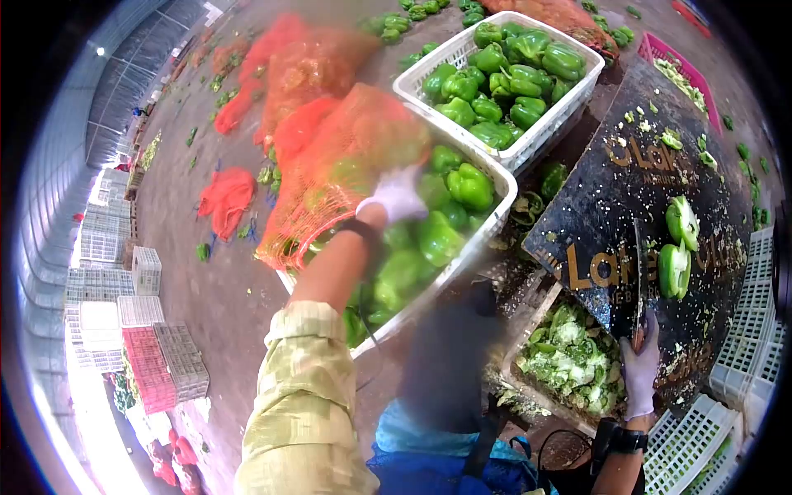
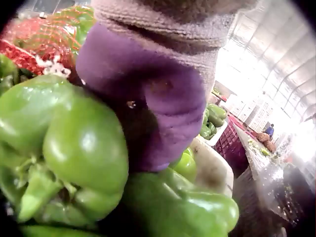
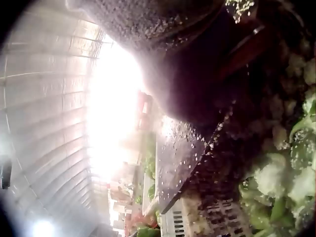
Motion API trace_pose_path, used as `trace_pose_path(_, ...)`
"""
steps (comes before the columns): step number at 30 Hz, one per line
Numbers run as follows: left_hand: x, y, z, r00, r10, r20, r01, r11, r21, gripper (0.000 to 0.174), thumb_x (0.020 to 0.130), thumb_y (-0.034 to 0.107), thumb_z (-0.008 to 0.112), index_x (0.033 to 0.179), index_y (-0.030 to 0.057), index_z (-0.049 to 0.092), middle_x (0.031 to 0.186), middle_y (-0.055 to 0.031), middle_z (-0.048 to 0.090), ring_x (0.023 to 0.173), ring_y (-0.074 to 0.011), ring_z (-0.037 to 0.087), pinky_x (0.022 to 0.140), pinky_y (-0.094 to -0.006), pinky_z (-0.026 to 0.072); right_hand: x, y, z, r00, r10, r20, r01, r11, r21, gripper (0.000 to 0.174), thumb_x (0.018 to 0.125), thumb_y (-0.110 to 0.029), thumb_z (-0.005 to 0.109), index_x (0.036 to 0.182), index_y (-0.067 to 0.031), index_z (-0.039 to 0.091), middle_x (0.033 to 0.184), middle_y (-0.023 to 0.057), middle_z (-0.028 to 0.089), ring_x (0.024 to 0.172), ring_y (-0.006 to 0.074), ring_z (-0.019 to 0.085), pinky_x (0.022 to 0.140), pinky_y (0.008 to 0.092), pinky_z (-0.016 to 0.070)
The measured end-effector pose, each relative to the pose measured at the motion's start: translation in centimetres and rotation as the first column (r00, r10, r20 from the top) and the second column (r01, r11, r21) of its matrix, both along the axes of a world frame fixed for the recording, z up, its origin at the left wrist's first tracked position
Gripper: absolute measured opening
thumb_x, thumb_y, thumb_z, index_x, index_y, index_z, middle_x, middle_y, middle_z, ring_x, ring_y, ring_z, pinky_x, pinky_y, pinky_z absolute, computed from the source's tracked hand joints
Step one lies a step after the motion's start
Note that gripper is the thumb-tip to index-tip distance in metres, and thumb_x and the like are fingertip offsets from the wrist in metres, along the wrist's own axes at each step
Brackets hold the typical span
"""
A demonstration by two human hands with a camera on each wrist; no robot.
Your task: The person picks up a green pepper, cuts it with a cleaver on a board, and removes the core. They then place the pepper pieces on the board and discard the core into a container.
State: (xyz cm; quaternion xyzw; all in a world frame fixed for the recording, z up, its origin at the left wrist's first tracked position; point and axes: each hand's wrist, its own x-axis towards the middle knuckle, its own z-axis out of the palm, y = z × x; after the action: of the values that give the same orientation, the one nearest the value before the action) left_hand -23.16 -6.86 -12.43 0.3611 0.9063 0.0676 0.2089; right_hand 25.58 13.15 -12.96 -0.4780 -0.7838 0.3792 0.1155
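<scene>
My left hand [image 1: 396, 194], gloved and blurred, is over green peppers [image 1: 441, 239] in a white crate [image 1: 506, 202], beside a red mesh bag [image 1: 330, 177] lying across the crate's far side. In the left wrist view the purple-gloved hand [image 2: 148, 94] bends down among large peppers [image 2: 84, 143]; its fingertips are hidden, and whether it grips one cannot be told. My gloved right hand [image 1: 642, 371] grips the handle of a long knife [image 1: 638, 276], its blade pointing away over a dark board [image 1: 606, 190]. Two pale-sided pepper pieces [image 1: 675, 268] [image 1: 681, 221] lie right of the blade.
Below the board's near left edge, a bin [image 1: 521, 334] holds pepper scraps [image 1: 573, 355]. A second white crate of peppers [image 1: 594, 70] stands beyond the first. Pink crate [image 1: 660, 49] at the far right, stacked white crates [image 1: 747, 305] at the near right. Loose peppers and red nets [image 1: 227, 198] lie on the floor.
</scene>
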Motion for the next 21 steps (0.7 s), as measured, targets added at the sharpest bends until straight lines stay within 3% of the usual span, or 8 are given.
trace_pose_path(6,1.9,-0.4,1.7,0.997,0.078,-0.014,-0.076,0.99,0.123,0.077,0.055,0.024,0.078,0.12,-0.0024,0.049,0.113,-0.024,0.06,0.108,-0.0374,0.057,0.094,-0.0393,0.0447,0.0,-0.1,0.5,1.0,-0.004,-0.006,0.003,1.0,-0.029,0.073,0.075,-0.003,0.064,0.142,-0.0032,0.034,0.143,0.0198,0.042,0.133,0.0283,0.04,0.11,0.0354,0.0303)
trace_pose_path(10,2.8,-0.9,1.6,0.995,0.086,-0.046,-0.066,0.94,0.335,0.068,0.058,0.016,0.077,0.118,-0.0015,0.049,0.106,-0.0207,0.063,0.1,-0.0321,0.062,0.089,-0.0373,0.0495,1.0,0.8,3.2,1.0,0.006,0.015,-0.006,0.999,-0.043,0.065,0.076,-0.012,0.064,0.136,-0.0032,0.042,0.134,0.019,0.052,0.127,0.0302,0.048,0.107,0.0367,0.0357)
trace_pose_path(13,2.8,-0.2,3.2,0.942,0.152,0.298,-0.301,0.773,0.558,0.062,0.063,0.005,0.075,0.117,-0.0026,0.047,0.106,-0.0156,0.062,0.097,-0.024,0.062,0.082,-0.0333,0.0527,2.4,1.1,4.1,0.983,-0.131,-0.132,0.116,0.987,-0.115,0.061,0.077,-0.012,0.065,0.133,-0.0008,0.044,0.122,0.0179,0.059,0.098,0.023,0.062,0.086,0.0332,0.0492)
trace_pose_path(14,2.8,0.6,3.8,0.871,0.076,0.485,-0.4,0.685,0.609,0.059,0.066,-0.002,0.072,0.118,-0.0024,0.045,0.107,-0.0125,0.061,0.096,-0.021,0.062,0.078,-0.0309,0.0537,2.9,1.1,3.8,0.977,-0.166,-0.135,0.139,0.972,-0.189,0.061,0.079,-0.014,0.067,0.134,-0.0013,0.043,0.101,0.0132,0.062,0.07,0.0163,0.06,0.063,0.03,0.0515)
trace_pose_path(15,5.1,2.3,6.5,0.823,-0.012,0.568,-0.43,0.64,0.637,0.06,0.067,-0.003,0.072,0.12,-0.0025,0.043,0.107,-0.0122,0.06,0.092,-0.0213,0.063,0.076,-0.0296,0.0535,3.1,0.7,4.3,0.963,-0.216,-0.163,0.159,0.938,-0.306,0.061,0.079,-0.014,0.067,0.134,-0.0014,0.042,0.095,0.0111,0.061,0.065,0.0145,0.058,0.058,0.0287,0.0498)
trace_pose_path(17,8.6,5.9,8.8,0.871,-0.118,0.476,-0.284,0.67,0.686,0.06,0.068,-0.001,0.072,0.121,-0.0036,0.043,0.104,-0.0121,0.061,0.089,-0.019,0.063,0.076,-0.0293,0.0536,2.7,-0.5,5.6,0.927,-0.312,-0.209,0.162,0.833,-0.529,0.062,0.08,-0.014,0.067,0.134,-0.0016,0.041,0.083,0.0067,0.058,0.055,0.011,0.054,0.048,0.026,0.0464)
trace_pose_path(19,12.7,9.6,10.0,0.782,-0.307,0.542,-0.139,0.762,0.632,0.067,0.066,0.002,0.075,0.125,-0.0024,0.042,0.114,-0.0153,0.058,0.102,-0.0225,0.06,0.087,-0.0312,0.0514,1.7,-2.0,7.3,0.879,-0.369,-0.301,0.107,0.769,-0.63,0.056,0.081,-0.014,0.067,0.129,0.0001,0.043,0.074,0.002,0.052,0.049,0.009,0.051,0.044,0.024,0.0435)
trace_pose_path(21,19.3,13.0,10.9,0.926,-0.157,0.344,0.013,0.922,0.386,0.076,0.064,0.025,0.08,0.123,-0.0036,0.041,0.112,-0.0176,0.057,0.104,-0.0263,0.058,0.089,-0.0342,0.0485,1.3,-3.0,6.8,0.829,-0.414,-0.377,0.059,0.734,-0.676,0.05,0.082,-0.015,0.066,0.125,0.0009,0.045,0.073,0.0018,0.051,0.048,0.0094,0.052,0.044,0.024,0.044)
